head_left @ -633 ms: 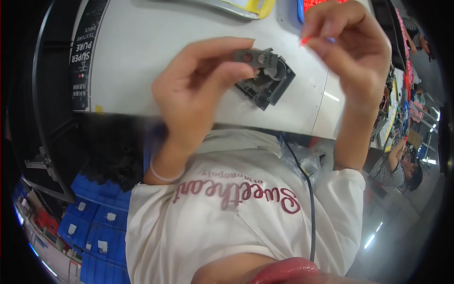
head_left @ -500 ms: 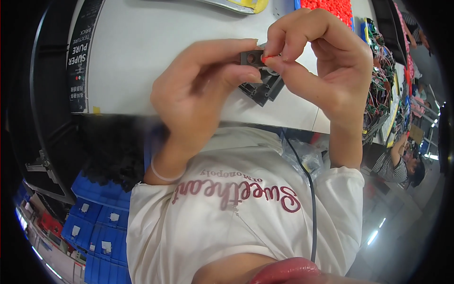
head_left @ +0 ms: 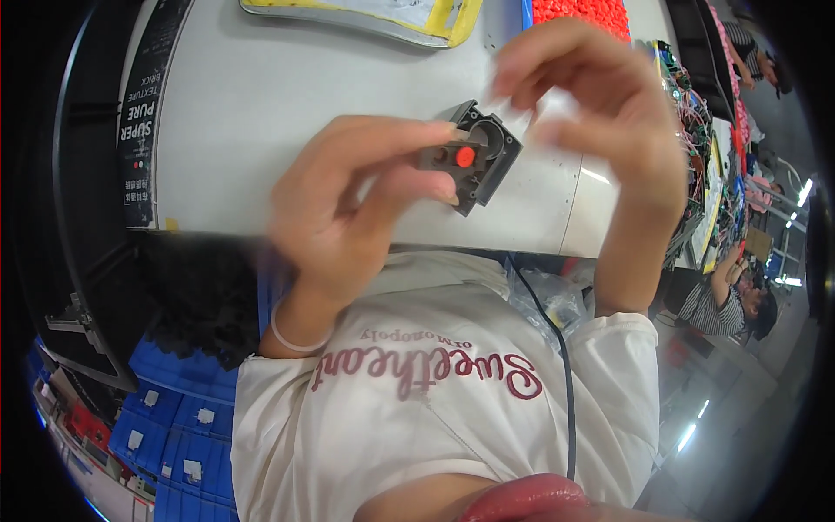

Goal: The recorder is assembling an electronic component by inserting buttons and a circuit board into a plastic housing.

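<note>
Red button cap (head_left: 465,157) now sits in the grey plate (head_left: 453,164), other hole vacant. Left hand (head_left: 335,196) pinches plate over workbench's (head_left: 287,96) near edge; right hand (head_left: 604,122) withdrawn, fingers parted.

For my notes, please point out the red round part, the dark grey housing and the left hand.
Red round part (head_left: 465,157), head view: its round face.
Dark grey housing (head_left: 500,177), head view: lower right wall.
Left hand (head_left: 329,193), head view: its middle.

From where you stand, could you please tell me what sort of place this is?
Probably an assembly workshop: the left hand holds a grey part, with heaped red pieces and wired circuit boards nearby.
</note>
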Tool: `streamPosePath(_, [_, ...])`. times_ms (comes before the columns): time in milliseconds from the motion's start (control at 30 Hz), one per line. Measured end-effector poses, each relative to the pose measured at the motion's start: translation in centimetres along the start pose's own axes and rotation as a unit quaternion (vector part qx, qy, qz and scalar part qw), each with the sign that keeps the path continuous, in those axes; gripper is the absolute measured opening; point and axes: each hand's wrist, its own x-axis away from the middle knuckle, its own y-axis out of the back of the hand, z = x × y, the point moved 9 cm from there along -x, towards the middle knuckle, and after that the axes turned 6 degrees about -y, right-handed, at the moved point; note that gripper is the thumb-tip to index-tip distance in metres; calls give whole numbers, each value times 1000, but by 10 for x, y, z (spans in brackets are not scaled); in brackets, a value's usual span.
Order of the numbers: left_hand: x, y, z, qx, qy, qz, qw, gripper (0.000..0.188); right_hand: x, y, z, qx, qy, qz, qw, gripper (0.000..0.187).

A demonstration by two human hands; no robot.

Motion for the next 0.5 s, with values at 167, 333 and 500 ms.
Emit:
streamPosePath(167, [-2,0,10,24,55,-30,998,27,-19,168,-22,350,-35,-344,871,15])
streamPosePath(333, [-2,4,7,-12,45,-9,999,26,-39,166,-39,418,-72,-297,855,13])
streamPosePath(500, [-3,-5,7,-36,-1,43,998,25,-49,152,-27,564,-64,-273,777,15])
